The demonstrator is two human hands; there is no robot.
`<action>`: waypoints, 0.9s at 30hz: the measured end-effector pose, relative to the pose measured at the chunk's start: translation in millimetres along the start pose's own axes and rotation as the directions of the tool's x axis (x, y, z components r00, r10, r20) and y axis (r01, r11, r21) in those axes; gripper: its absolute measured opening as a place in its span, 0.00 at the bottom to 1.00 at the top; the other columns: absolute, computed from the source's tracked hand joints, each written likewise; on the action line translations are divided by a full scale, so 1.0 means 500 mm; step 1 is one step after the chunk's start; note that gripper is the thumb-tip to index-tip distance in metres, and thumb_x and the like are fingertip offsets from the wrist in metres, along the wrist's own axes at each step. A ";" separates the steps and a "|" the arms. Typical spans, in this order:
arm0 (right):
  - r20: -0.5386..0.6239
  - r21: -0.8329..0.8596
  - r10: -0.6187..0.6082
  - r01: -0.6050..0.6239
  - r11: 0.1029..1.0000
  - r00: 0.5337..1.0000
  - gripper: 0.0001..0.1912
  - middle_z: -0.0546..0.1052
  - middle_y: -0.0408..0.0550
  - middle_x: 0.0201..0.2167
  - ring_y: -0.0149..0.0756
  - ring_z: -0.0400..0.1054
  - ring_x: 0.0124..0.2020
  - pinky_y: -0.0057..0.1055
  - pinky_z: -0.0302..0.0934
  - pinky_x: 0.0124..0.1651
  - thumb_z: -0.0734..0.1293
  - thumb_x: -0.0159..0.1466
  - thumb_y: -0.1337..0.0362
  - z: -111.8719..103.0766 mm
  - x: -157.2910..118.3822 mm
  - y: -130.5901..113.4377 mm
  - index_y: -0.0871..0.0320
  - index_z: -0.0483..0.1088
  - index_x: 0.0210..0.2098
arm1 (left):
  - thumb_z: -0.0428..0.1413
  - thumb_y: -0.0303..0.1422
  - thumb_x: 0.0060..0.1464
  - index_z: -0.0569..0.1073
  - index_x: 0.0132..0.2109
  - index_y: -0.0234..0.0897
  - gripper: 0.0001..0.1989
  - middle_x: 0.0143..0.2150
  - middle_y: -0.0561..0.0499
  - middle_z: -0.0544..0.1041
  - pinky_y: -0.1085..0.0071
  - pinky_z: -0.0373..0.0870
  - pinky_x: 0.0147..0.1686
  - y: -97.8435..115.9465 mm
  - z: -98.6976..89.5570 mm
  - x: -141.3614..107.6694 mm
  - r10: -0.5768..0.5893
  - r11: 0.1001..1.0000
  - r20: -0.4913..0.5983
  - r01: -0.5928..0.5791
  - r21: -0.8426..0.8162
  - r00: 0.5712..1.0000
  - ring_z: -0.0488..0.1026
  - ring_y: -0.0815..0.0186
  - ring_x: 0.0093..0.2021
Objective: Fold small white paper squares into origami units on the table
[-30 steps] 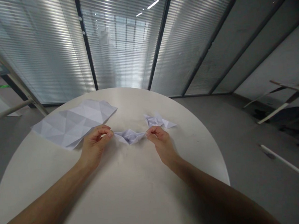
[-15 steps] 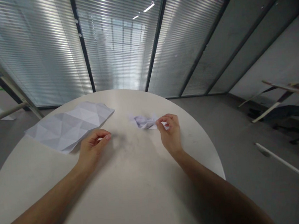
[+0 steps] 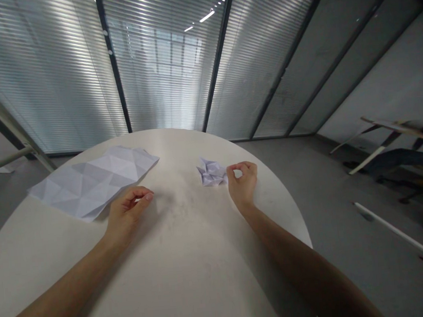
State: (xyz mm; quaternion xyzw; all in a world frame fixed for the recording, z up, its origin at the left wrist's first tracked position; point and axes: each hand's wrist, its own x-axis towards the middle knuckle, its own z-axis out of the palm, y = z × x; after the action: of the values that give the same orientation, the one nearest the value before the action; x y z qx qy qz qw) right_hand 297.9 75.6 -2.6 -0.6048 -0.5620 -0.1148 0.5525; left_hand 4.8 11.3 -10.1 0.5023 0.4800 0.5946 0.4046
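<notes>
A small crumpled-looking piece of folded white paper [image 3: 211,173] lies on the right half of the round white table [image 3: 191,277]. My right hand [image 3: 243,180] pinches its right end between thumb and forefinger. My left hand [image 3: 129,209] rests to the left, its fingers curled and thumb tip close to the forefinger, with nothing between them. Just beyond that hand spreads a larger sheet of white paper [image 3: 92,182], marked by many triangular creases and slightly raised along its near edge.
Glass panels with blinds [image 3: 164,74] stand behind the table's far edge. At the left is a pale metal frame [image 3: 14,125]. Off to the right, another table [image 3: 399,126] and a white bar [image 3: 396,232] appear over the grey floor.
The folded paper, blurred before, now shows sharply, its left part wider with points standing up. My right hand still pinches its right end. My left hand has hardly moved.
</notes>
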 end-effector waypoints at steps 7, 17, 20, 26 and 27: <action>0.009 0.079 0.006 -0.006 0.997 1.000 0.04 0.68 0.49 0.35 0.40 0.63 0.41 0.39 0.58 0.48 0.65 0.57 0.63 0.001 -0.003 -0.002 0.57 0.69 0.29 | 0.62 0.38 0.45 0.75 0.32 0.40 0.08 0.35 0.51 0.72 0.72 0.61 0.33 -0.002 -0.002 0.000 -0.004 1.000 0.004 0.004 -0.011 1.000 0.65 0.67 0.33; 0.044 0.112 0.043 -0.048 0.993 0.998 0.10 0.68 0.51 0.41 0.42 0.62 0.45 0.40 0.59 0.47 0.64 0.59 0.59 -0.017 0.006 0.011 0.57 0.68 0.38 | 0.62 0.38 0.45 0.75 0.33 0.40 0.08 0.36 0.52 0.73 0.72 0.62 0.36 -0.005 -0.007 0.002 0.017 1.000 -0.017 -0.017 -0.011 1.000 0.67 0.66 0.36; 0.109 0.095 0.056 -0.067 0.993 0.992 0.15 0.69 0.53 0.43 0.44 0.61 0.48 0.43 0.57 0.51 0.65 0.58 0.57 -0.016 0.013 0.029 0.58 0.67 0.42 | 0.61 0.38 0.47 0.75 0.33 0.41 0.07 0.36 0.53 0.73 0.73 0.62 0.35 -0.007 -0.009 0.001 0.033 0.999 0.013 -0.033 0.027 0.999 0.67 0.68 0.35; 0.382 -0.028 0.018 -0.008 1.000 0.924 0.33 0.62 0.61 0.56 0.52 0.57 0.57 0.49 0.54 0.56 0.70 0.52 0.47 -0.007 -0.015 0.008 0.57 0.64 0.51 | 0.60 0.38 0.48 0.76 0.33 0.41 0.06 0.35 0.52 0.73 0.72 0.63 0.36 0.001 -0.006 -0.002 0.085 0.994 0.048 -0.088 0.065 0.995 0.67 0.66 0.36; 0.410 -0.060 0.009 0.017 0.998 0.912 0.34 0.60 0.61 0.58 0.53 0.56 0.58 0.50 0.54 0.55 0.71 0.50 0.46 -0.005 -0.022 -0.001 0.56 0.64 0.51 | 0.60 0.37 0.48 0.76 0.33 0.41 0.06 0.35 0.52 0.73 0.72 0.63 0.36 0.002 -0.006 -0.002 0.088 0.994 0.045 -0.091 0.066 0.995 0.68 0.66 0.36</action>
State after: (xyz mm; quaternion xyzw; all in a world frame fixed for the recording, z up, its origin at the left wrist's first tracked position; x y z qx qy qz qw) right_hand 294.8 67.5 -9.5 -0.6310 -0.6627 -0.0041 0.4033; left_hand 2.1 9.5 -9.3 0.5491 0.4686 0.5847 0.3701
